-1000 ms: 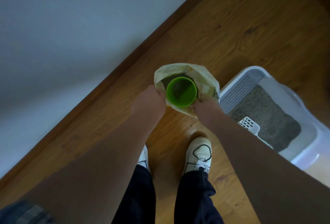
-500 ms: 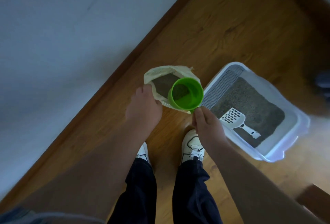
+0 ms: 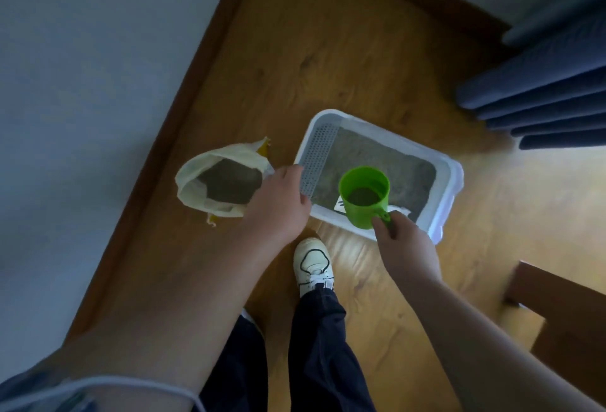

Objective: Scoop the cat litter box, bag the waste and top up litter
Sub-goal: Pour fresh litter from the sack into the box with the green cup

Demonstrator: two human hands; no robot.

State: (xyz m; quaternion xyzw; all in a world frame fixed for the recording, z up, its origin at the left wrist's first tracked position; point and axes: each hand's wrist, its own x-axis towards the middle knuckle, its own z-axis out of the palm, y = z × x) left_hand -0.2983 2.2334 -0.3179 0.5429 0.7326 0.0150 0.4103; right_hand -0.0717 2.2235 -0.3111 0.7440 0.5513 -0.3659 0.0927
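Grn cup [image 3: 360, 216] over litter box [image 3: 454, 178], bag [image 3: 193, 178] beside

Cup [image 3: 364, 214] — bright green. Litter [image 3: 377, 155] in it and in the box: flat grey. Litter box [image 3: 451, 182] white, a bit see-through; its side panel [image 3: 319, 155] white w/ a fine grid of dots. Scoop [image 3: 339, 205] white. Bag [image 3: 196, 178] pale cream, yellow at the edges, grey-brown fill. Floor [image 3: 328, 50] — warm brown wood grain; skirting [image 3: 183, 106] darker brown. Shoe [image 3: 313, 264] white w/ black outline, trousers [image 3: 321, 346] dark navy. Curtain [image 3: 541, 90] blue. Wall [image 3: 82, 83] pale grey.
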